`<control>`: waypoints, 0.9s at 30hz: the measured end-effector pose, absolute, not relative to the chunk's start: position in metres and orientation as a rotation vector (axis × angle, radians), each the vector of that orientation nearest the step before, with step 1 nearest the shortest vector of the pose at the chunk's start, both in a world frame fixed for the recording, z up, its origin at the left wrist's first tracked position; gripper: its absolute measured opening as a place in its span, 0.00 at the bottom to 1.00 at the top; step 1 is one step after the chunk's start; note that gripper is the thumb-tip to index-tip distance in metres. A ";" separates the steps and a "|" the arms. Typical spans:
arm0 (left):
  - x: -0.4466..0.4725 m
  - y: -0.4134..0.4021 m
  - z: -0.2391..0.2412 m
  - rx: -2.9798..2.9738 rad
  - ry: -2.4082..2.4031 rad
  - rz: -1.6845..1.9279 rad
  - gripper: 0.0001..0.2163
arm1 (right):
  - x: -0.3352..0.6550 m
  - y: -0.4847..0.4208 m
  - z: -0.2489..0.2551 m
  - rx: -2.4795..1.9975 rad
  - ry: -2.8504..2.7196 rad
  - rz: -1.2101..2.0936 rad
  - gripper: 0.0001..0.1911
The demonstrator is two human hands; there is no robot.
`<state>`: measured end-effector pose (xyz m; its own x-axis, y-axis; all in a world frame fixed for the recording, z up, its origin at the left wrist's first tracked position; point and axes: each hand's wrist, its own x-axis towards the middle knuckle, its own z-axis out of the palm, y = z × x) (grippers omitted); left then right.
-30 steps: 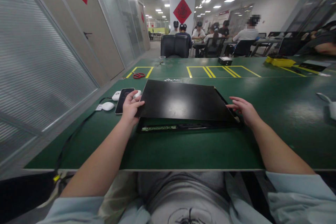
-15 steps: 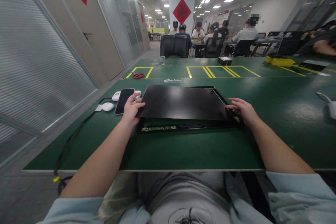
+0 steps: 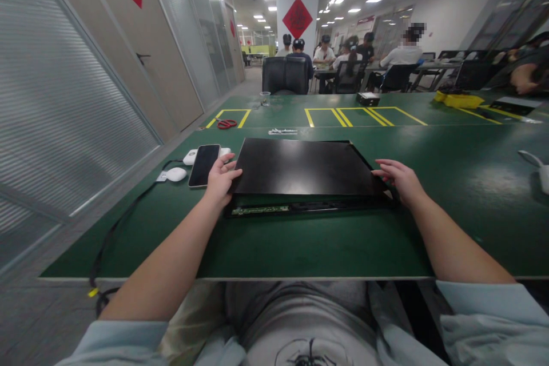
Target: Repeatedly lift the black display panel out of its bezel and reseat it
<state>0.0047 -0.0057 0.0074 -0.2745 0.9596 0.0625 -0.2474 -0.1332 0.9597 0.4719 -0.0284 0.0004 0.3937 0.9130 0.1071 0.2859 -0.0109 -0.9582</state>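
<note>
A flat black screen panel (image 3: pixel 306 166) lies over a shallow black frame (image 3: pixel 334 205), its near edge raised above it. A strip of green circuit board (image 3: pixel 260 210) shows along the frame's near side. At the panel's left edge, my left hand (image 3: pixel 222 178) is closed, thumb on top and the other fingers along the side. My right hand (image 3: pixel 398 180) grips the panel's near right corner, fingers bent over the edge; its thumb is partly hidden.
A phone (image 3: pixel 205 166) lies left of the panel, beside white devices and a black cable (image 3: pixel 124 217). Beyond are red-handled scissors (image 3: pixel 226 124), small white pieces (image 3: pixel 282 131), a clear cup (image 3: pixel 265 98) and a small black box (image 3: pixel 368 99). People sit at tables behind.
The panel has shifted slightly right over the frame, covering more of its right side. My left hand has moved right with it; my right hand has barely moved.
</note>
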 end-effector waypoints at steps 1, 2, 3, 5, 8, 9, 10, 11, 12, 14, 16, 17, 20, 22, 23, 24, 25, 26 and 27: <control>0.005 -0.005 0.007 0.940 1.148 1.590 0.28 | 0.472 -0.028 0.000 -1.544 -1.116 0.702 0.22; 0.005 -0.005 0.006 0.941 1.155 1.588 0.28 | 0.472 -0.028 -0.001 -1.545 -1.125 0.696 0.21; 0.005 -0.005 0.006 0.941 1.161 1.586 0.28 | 0.473 -0.028 -0.001 -1.547 -1.134 0.691 0.21; 0.006 -0.004 0.005 0.948 1.166 1.580 0.27 | 0.473 -0.028 -0.002 -1.557 -1.147 0.681 0.20; 0.006 -0.003 0.004 0.965 1.159 1.575 0.27 | 0.473 -0.028 -0.002 -1.572 -1.167 0.663 0.19; 0.006 -0.003 0.004 0.967 1.159 1.574 0.27 | 0.473 -0.028 -0.002 -1.573 -1.178 0.657 0.18; 0.007 -0.003 0.004 0.967 1.160 1.571 0.27 | 0.473 -0.028 -0.002 -1.573 -1.189 0.652 0.18; 0.007 -0.004 0.004 0.966 1.161 1.568 0.27 | 0.474 -0.028 -0.002 -1.574 -1.200 0.647 0.18; 0.007 -0.004 0.004 0.965 1.160 1.565 0.27 | 0.474 -0.028 -0.002 -1.577 -1.209 0.643 0.17; 0.007 -0.004 0.004 0.969 1.154 1.560 0.27 | 0.474 -0.028 -0.003 -1.585 -1.224 0.636 0.17; 0.008 -0.005 0.005 0.977 1.151 1.557 0.26 | 0.475 -0.028 -0.003 -1.592 -1.231 0.633 0.16; 0.008 -0.005 0.005 0.978 1.153 1.558 0.26 | 0.475 -0.028 -0.003 -1.595 -1.232 0.632 0.16; 0.008 -0.005 0.005 0.954 1.174 1.570 0.26 | 0.476 -0.028 -0.004 -1.601 -1.237 0.636 0.17; 0.008 -0.004 0.005 0.946 1.179 1.578 0.26 | 0.476 -0.028 -0.004 -1.601 -1.244 0.648 0.18; 0.007 -0.004 0.004 0.949 1.180 1.580 0.26 | 0.476 -0.028 -0.004 -1.605 -1.246 0.656 0.20; 0.007 -0.003 0.003 0.955 1.181 1.580 0.26 | 0.476 -0.027 -0.004 -1.614 -1.247 0.663 0.22; 0.007 -0.002 0.003 0.963 1.181 1.577 0.25 | 0.476 -0.027 -0.004 -1.627 -1.247 0.666 0.24; 0.007 -0.002 0.002 0.972 1.182 1.570 0.25 | 0.476 -0.027 -0.005 -1.641 -1.250 0.667 0.26; 0.007 -0.001 0.001 0.983 1.181 1.561 0.24 | 0.476 -0.026 -0.005 -1.653 -1.258 0.666 0.27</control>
